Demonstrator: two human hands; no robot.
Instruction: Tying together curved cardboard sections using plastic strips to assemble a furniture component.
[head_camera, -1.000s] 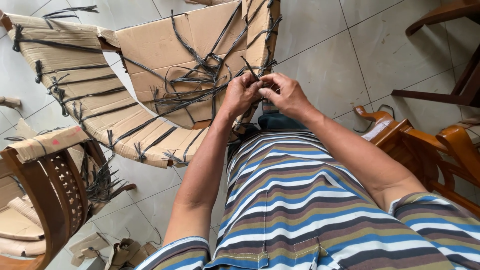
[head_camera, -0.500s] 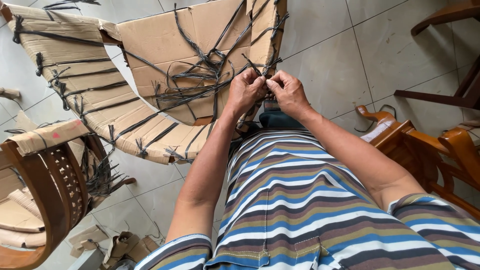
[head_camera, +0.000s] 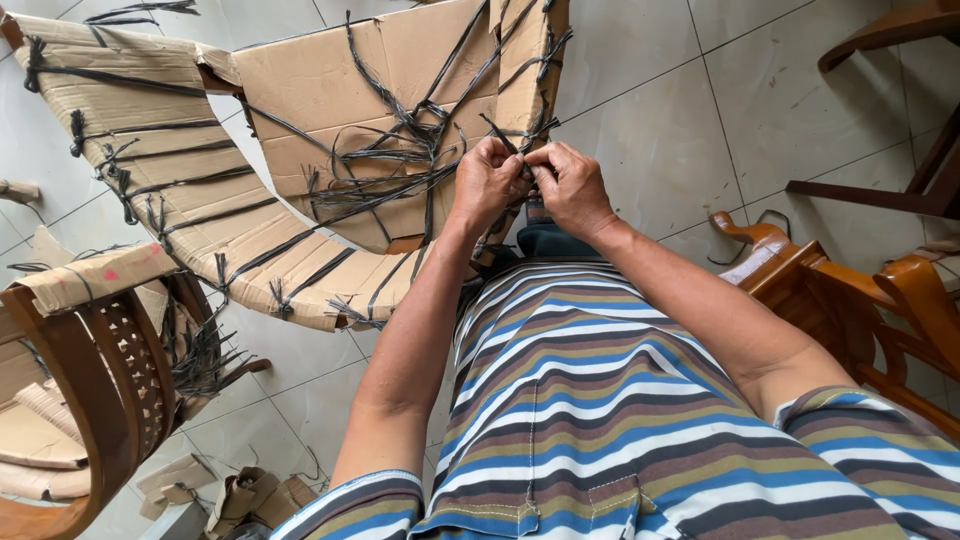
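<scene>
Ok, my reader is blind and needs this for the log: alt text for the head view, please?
Both hands, left hand and right hand, pinch black straps at the edge of a cardboard-wrapped piece criss-crossed with more strapping. Wooden chairs stand on the tiled floor.

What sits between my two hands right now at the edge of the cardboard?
In the head view, a dark strap end is pinched between the left hand and right hand, against the cardboard wrapping.
</scene>
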